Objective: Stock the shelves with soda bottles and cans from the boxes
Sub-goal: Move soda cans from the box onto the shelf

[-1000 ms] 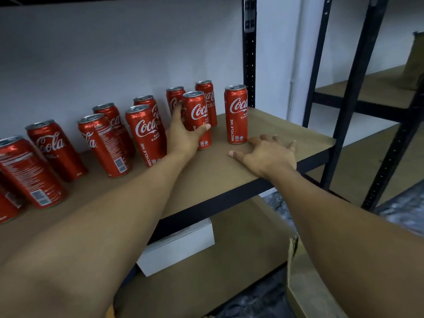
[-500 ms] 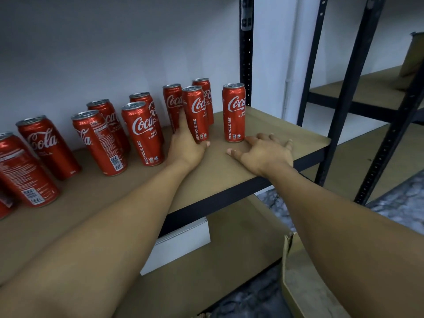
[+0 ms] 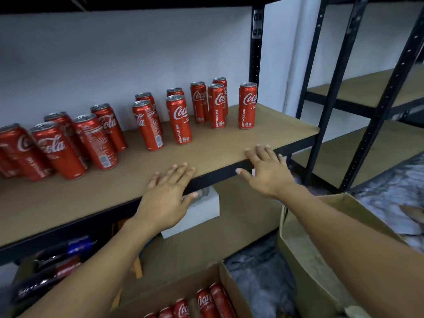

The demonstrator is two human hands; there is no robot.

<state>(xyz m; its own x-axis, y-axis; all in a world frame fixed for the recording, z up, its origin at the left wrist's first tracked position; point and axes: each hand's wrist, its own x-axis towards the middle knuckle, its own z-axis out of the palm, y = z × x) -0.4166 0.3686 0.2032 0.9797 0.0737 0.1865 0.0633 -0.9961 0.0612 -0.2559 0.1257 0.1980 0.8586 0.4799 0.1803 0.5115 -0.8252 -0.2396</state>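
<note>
1. Currently, left hand: fingers straight and spread, holding nothing, over the front edge of the shelf. 1 second ago it was against a front-row can; it has since let go and drawn back.
2. Right hand: fingers spread, holding nothing, fingertips over the same edge. It has pulled back from beside the rightmost can. Whether either hand touches the board cannot be told.
3. Shelved cans: red, standing in a loose double row along the back, none touched.
4. Open carton: below the arms, with more red cans inside.
5. Second carton: on the right, contents not visible.
6. Assessment: the latest placement looks finished, the bare front of the shelf remains to be stocked, and the likely next step is a reach down into the open carton.
</note>
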